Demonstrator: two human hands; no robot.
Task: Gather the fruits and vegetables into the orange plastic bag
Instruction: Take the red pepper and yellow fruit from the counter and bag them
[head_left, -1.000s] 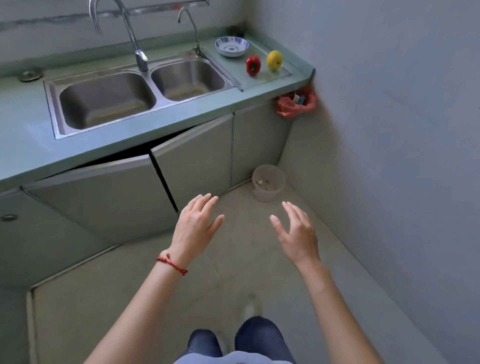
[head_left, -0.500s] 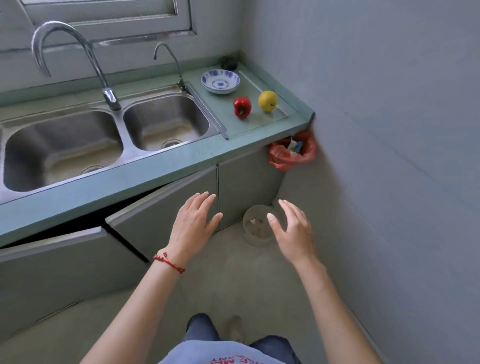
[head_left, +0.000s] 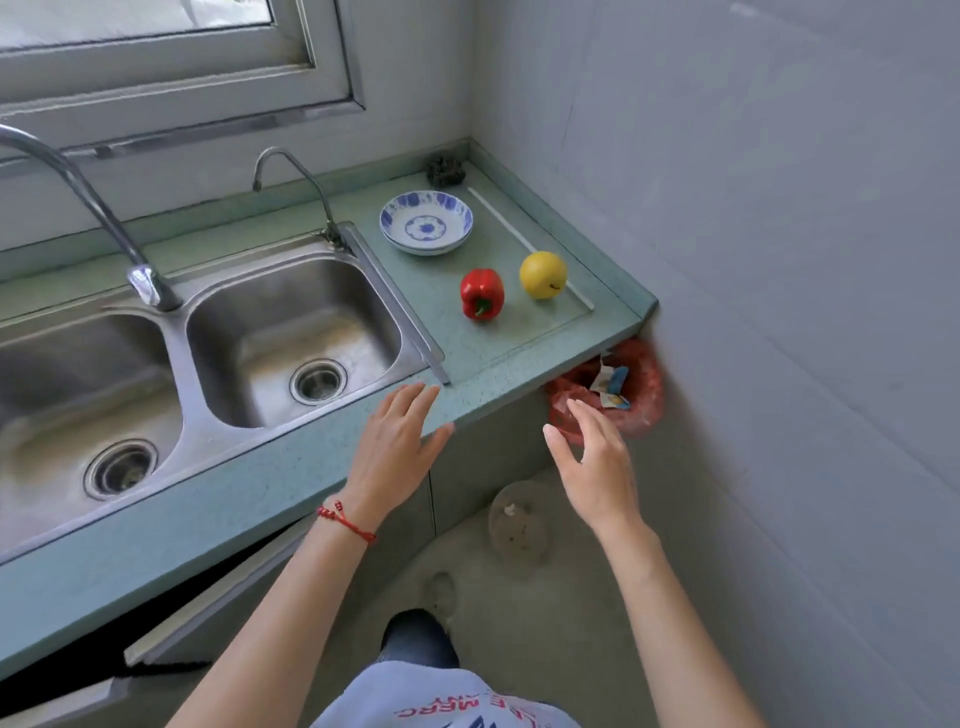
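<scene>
With both hands empty and fingers spread, the red pepper (head_left: 482, 293) and yellow fruit (head_left: 543, 275) are sitting on the table, risking rolling past the orange bag (head_left: 641, 415) hanging below its corner.

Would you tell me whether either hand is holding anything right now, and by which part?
Nothing is held: the left hand and right hand are both open and empty.

The sink (head_left: 291, 332) and taps (head_left: 93, 208) are brushed, shiny metal. The countertop (head_left: 519, 358) is speckled matt green stone. The bowl (head_left: 426, 222) is glossy ceramic; the pepper (head_left: 482, 293) is smooth and shiny; the bag (head_left: 644, 400) is thin crinkled plastic.
</scene>
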